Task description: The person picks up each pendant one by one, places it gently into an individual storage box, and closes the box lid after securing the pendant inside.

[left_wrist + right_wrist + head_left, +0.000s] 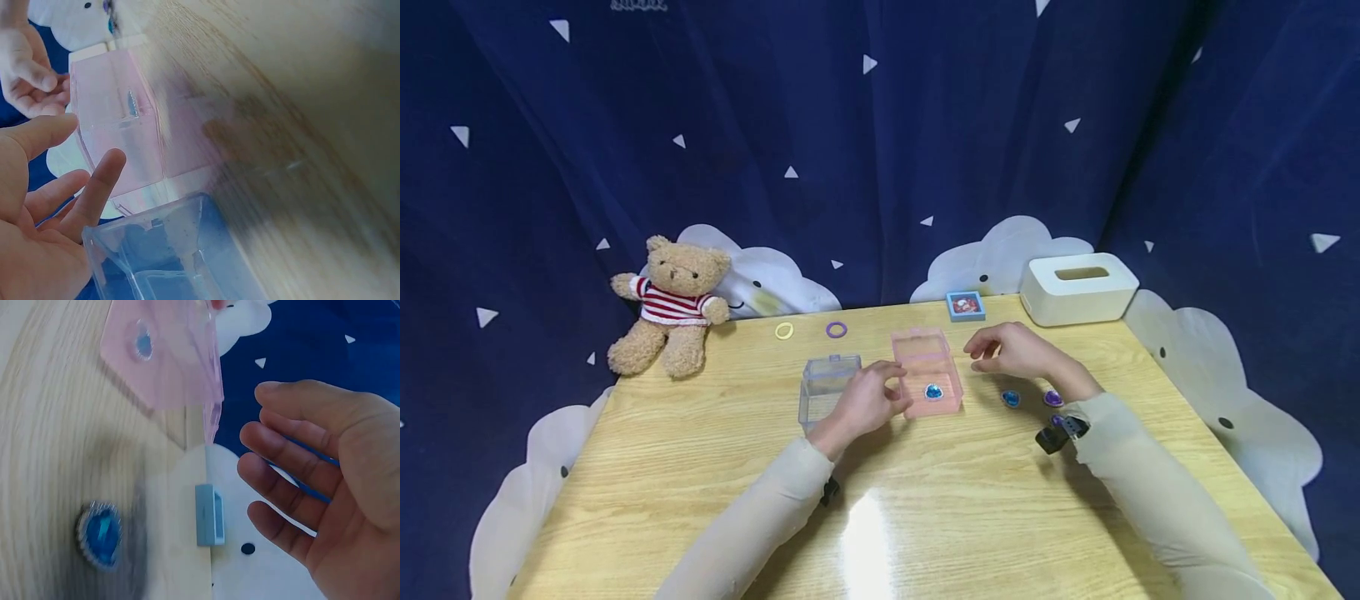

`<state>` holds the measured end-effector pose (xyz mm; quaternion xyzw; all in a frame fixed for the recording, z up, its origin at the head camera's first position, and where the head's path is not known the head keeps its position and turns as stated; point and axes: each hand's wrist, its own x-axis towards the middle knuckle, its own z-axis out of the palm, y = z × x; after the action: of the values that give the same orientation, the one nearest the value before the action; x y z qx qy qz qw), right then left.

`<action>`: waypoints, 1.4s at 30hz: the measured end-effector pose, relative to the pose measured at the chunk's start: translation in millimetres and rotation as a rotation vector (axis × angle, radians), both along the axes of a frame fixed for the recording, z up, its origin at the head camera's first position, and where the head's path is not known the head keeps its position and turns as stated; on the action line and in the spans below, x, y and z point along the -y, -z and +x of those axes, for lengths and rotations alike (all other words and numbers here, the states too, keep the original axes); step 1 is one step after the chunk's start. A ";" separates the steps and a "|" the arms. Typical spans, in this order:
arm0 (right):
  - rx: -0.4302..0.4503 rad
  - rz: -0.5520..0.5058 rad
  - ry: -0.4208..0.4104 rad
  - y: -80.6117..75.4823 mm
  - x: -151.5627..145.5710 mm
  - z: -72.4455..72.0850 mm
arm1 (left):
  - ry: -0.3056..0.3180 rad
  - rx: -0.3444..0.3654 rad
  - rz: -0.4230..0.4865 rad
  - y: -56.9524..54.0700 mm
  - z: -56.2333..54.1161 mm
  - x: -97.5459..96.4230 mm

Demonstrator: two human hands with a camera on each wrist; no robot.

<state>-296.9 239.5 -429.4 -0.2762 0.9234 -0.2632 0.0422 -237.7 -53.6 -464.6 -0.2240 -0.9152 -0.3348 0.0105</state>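
Observation:
A pink see-through box (934, 385) stands on the table with its lid tipped back. Inside it lies a blue gem with a silvery rim (933, 392). At the box's left side is my left hand (868, 398), its fingers loosely spread and holding nothing. Beside that hand, partly hidden by it, stands a clear bluish box (181, 256) with a raised lid. To the right of the pink box hovers my right hand (331, 469), bent fingers apart and nothing held. Below it on the table lie another blue gem (101, 536) and a purple gem (1053, 398).
A second purple gem (1057, 420) is half covered by the right wrist camera. Along the back are a teddy bear (673, 304), a yellow ring (777, 332), a purple ring (828, 332), a small blue frame (952, 312) and a white tissue box (1078, 302).

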 end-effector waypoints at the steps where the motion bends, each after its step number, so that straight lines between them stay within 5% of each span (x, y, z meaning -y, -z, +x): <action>1: 0.007 0.006 0.003 1.4 -3.0 -0.1 | -0.001 0.002 -0.002 -0.1 0.0 -0.2; 20: 0.233 0.097 0.012 31.9 -49.0 9.2 | 0.006 0.007 -0.002 -2.0 0.1 0.6; 42: 0.205 0.203 0.002 44.9 -50.1 13.2 | 0.014 -0.011 -0.002 -0.7 -0.4 1.2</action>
<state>-283.7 289.6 -474.3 -0.2411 0.9364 -0.1955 0.1638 -238.1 -54.7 -463.9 -0.2321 -0.9139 -0.3326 0.0131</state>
